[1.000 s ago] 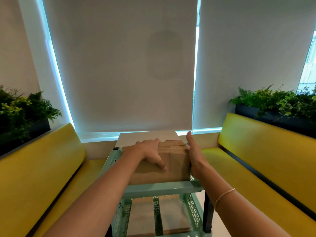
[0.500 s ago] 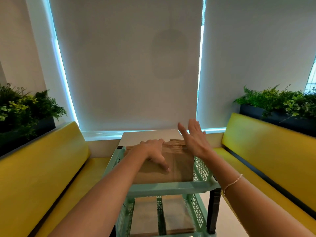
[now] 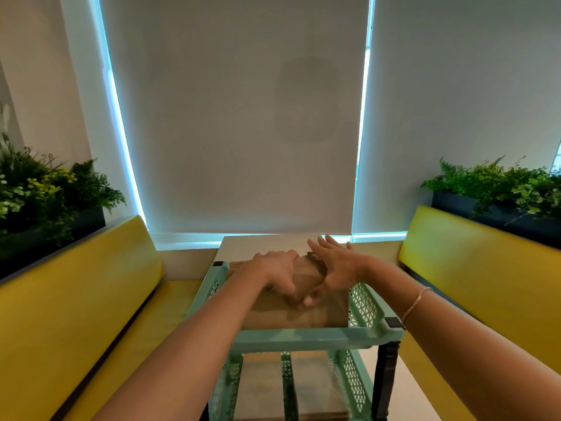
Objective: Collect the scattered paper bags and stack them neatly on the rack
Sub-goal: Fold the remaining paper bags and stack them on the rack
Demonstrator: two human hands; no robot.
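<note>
Brown paper bags (image 3: 315, 311), stacked flat in top tray of mint rack (image 3: 306, 338), near desk (image 3: 267, 243) beyond. Left hand (image 3: 274, 273) pressing down on stack, fingers curled at top bag's middle. Right hand (image 3: 334, 262) now lifted off right edge, fingers straight and spread, hovering over far right corner; a second ago flat against stack's side. Squaring likely done or shifting to far edge. More bags visible on lower tier. Yellow benches (image 3: 76, 299) either side, planters (image 3: 45, 202) behind.
</note>
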